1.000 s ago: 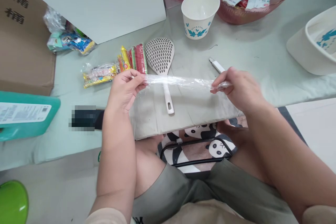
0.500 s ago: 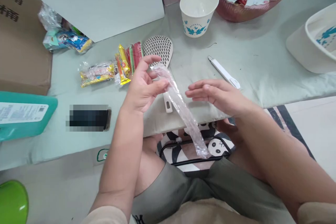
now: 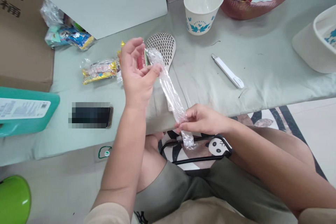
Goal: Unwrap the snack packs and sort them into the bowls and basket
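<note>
A long strip of crinkled clear plastic wrapper (image 3: 171, 92) stretches slantwise between my hands, over the table's front edge. My left hand (image 3: 139, 71) pinches its upper end with the thumb, the other fingers curled loosely. Lower down, my right hand (image 3: 201, 119) grips the strip between thumb and fingers, and a short tail hangs below. Behind the wrapper lies a grey perforated skimmer (image 3: 164, 45), its handle mostly covered. A white utility knife (image 3: 228, 71) lies on the cloth to the right. Packaged snacks (image 3: 99, 70) sit left of my left hand, some hidden by it.
A paper cup (image 3: 203, 10) stands at the back beside a reddish bowl (image 3: 236, 12) holding packets. Another white container (image 3: 307, 49) is at right. A phone (image 3: 91, 115), a teal jug (image 3: 49, 112) and a cardboard box (image 3: 26, 52) are on the left. A white box (image 3: 118, 3) stands behind.
My right hand has come down and left and taken hold of the wrapper's lower part. My left hand has risen slightly to the left with the upper end.
</note>
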A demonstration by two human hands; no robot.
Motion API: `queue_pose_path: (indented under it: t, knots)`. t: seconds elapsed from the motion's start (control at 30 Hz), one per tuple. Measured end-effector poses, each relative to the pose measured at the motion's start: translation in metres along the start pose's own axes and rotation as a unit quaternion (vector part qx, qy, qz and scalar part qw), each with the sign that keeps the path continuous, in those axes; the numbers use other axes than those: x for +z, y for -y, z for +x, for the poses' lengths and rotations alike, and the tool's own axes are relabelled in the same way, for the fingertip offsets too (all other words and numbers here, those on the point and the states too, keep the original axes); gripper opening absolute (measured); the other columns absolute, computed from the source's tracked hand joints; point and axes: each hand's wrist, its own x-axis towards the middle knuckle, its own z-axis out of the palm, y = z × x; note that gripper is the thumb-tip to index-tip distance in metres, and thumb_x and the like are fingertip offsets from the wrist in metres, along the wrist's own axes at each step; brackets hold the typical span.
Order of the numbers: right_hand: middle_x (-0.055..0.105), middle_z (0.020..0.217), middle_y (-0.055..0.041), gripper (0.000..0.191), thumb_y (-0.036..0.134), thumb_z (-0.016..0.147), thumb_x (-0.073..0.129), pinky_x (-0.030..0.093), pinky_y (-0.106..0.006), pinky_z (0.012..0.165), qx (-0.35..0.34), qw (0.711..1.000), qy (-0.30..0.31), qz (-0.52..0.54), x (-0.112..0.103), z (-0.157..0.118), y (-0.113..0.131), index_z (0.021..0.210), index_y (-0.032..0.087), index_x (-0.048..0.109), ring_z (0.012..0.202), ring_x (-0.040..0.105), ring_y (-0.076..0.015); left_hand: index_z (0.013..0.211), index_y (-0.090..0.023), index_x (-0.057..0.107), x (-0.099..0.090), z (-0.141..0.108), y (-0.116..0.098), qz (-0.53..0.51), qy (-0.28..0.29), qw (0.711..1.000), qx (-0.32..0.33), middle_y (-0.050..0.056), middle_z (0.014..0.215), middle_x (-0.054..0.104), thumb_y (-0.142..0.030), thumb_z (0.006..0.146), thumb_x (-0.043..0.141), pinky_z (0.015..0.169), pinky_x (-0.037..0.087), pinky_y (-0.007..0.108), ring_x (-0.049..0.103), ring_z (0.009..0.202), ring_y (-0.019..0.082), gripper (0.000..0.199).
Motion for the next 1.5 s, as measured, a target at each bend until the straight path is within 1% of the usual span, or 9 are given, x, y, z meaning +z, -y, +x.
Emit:
queue_pose_path:
  t: [0.17, 0.33, 0.47, 0.73, 0.93, 1.03, 1.17, 1.33, 1.5]
  knots:
    - [0.078, 0.083, -0.0025, 0.019, 0.032, 0.080, 0.076, 0.055, -0.026, 0.074, -0.002, 0.998, 0.066, -0.019, 0.010, 0.002, -0.002, 0.089, 0.016, 0.077, 0.076, 0.071, -0.0135, 0.112, -0.029, 0.066, -0.023, 0.013, 0.014, 0.052, -0.053, 0.995, 0.059, -0.001, 0.152, 0.048, -0.041, 0.088, 0.077, 0.089, 0.060, 0.037, 0.043, 0.147, 0.033, 0.029]
    - [0.076, 0.083, -0.0041, 0.021, 0.029, 0.085, 0.072, 0.055, -0.026, 0.079, 0.000, 0.986, 0.164, 0.004, 0.013, -0.001, 0.003, 0.098, 0.012, 0.076, 0.080, 0.070, -0.0129, 0.096, -0.016, 0.076, -0.034, 0.023, 0.033, 0.159, -0.142, 0.965, 0.152, 0.008, 0.146, 0.051, -0.033, 0.090, 0.073, 0.098, 0.058, 0.041, 0.058, 0.133, 0.027, 0.018]
    - [0.070, 0.081, -0.0028, 0.021, 0.029, 0.091, 0.068, 0.053, -0.025, 0.073, -0.094, 0.978, 0.180, 0.052, 0.004, -0.012, 0.012, 0.101, 0.012, 0.076, 0.074, 0.064, -0.0104, 0.102, -0.019, 0.077, -0.035, 0.025, 0.044, 0.214, -0.082, 0.957, 0.175, 0.006, 0.145, 0.056, -0.034, 0.093, 0.064, 0.103, 0.058, 0.040, 0.055, 0.137, 0.026, 0.021]
    - [0.048, 0.067, 0.0058, 0.037, 0.053, 0.092, 0.065, 0.048, -0.028, 0.060, -0.312, 0.932, -0.121, 0.136, -0.034, -0.039, 0.047, 0.125, 0.036, 0.065, 0.054, 0.046, -0.0101, 0.092, -0.018, 0.077, -0.013, 0.010, 0.030, 0.312, 0.081, 0.934, 0.152, 0.009, 0.130, 0.066, -0.032, 0.081, 0.071, 0.079, 0.060, 0.032, 0.067, 0.087, 0.015, 0.019]
    - [0.042, 0.055, 0.0077, 0.053, 0.051, 0.099, 0.052, 0.039, -0.027, 0.052, -0.298, 0.883, -0.359, 0.046, -0.067, -0.030, 0.046, 0.147, 0.029, 0.049, 0.047, 0.042, -0.0122, 0.069, -0.020, 0.076, -0.002, -0.009, -0.015, 0.287, 0.351, 0.887, 0.087, 0.006, 0.111, 0.067, -0.038, 0.084, 0.071, 0.078, 0.054, 0.030, 0.063, 0.093, 0.017, 0.024]
    - [0.044, 0.051, 0.0082, 0.051, 0.045, 0.101, 0.050, 0.035, -0.026, 0.050, -0.233, 0.882, -0.410, -0.006, -0.066, -0.022, 0.038, 0.146, 0.021, 0.053, 0.044, 0.040, -0.0114, 0.066, -0.022, 0.078, -0.002, -0.019, -0.038, 0.212, 0.442, 0.867, 0.089, 0.007, 0.114, 0.065, -0.038, 0.082, 0.076, 0.084, 0.055, 0.033, 0.062, 0.095, 0.018, 0.023]
    - [0.054, 0.057, 0.0046, 0.041, 0.045, 0.101, 0.052, 0.040, -0.027, 0.056, -0.175, 0.896, -0.365, -0.183, -0.054, -0.018, 0.031, 0.128, 0.018, 0.068, 0.052, 0.049, -0.0118, 0.061, -0.028, 0.078, -0.008, -0.027, -0.048, 0.079, 0.448, 0.881, 0.127, 0.005, 0.132, 0.067, -0.051, 0.080, 0.081, 0.110, 0.049, 0.046, 0.063, 0.118, 0.026, 0.030]
    - [0.069, 0.078, -0.0046, 0.035, 0.037, 0.101, 0.043, 0.046, -0.031, 0.073, -0.179, 0.910, -0.203, -0.313, -0.034, -0.008, 0.023, 0.087, 0.016, 0.069, 0.076, 0.063, -0.0172, 0.075, -0.032, 0.079, -0.012, -0.029, -0.037, 0.039, 0.308, 0.947, 0.078, 0.004, 0.123, 0.075, -0.079, 0.078, 0.065, 0.104, 0.057, 0.052, 0.064, 0.130, 0.034, 0.050]
    - [0.071, 0.086, -0.0058, 0.031, 0.025, 0.095, 0.039, 0.048, -0.030, 0.073, -0.237, 0.921, -0.052, -0.306, -0.010, 0.007, 0.010, 0.092, 0.015, 0.069, 0.078, 0.063, -0.0171, 0.093, -0.042, 0.077, -0.010, -0.014, -0.016, -0.036, 0.209, 0.975, 0.065, -0.009, 0.110, 0.080, -0.042, 0.100, 0.044, 0.110, 0.056, 0.044, 0.071, 0.122, 0.021, 0.034]
